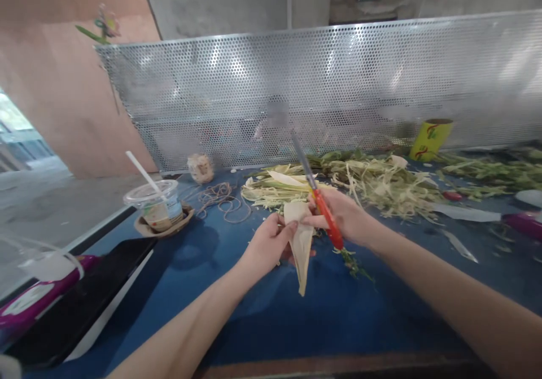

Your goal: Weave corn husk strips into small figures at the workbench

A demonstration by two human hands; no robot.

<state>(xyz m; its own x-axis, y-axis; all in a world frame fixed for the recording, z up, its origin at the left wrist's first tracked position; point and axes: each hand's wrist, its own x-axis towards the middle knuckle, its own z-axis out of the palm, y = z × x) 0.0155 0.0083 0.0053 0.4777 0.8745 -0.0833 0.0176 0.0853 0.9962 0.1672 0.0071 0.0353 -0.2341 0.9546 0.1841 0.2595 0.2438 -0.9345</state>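
A pale, husk-like piece (pixel 304 243), broad and folded at the top and tapering to a narrow tip below, is pinched by the fingers of my left hand (pixel 269 240). In my right hand (pixel 345 215) I grip a red-handled knife (pixel 327 216), its narrow grey blade slanting up and away to the left. The right thumb or finger also touches the upper part of the husk piece. Just beyond both hands lies a heap of pale green leaf strips (pixel 271 190). Some of my fingers are hidden behind the husk piece.
Tangled twine (pixel 220 198) and a lidded cup (pixel 154 204) with a straw are on the left, near a black tray-like slab (pixel 80 305). Shredded stalks (pixel 381 187), a purple-handled knife (pixel 470 214) and a yellow roll (pixel 431 140) lie right. A perforated metal screen (pixel 237 96) stands behind.
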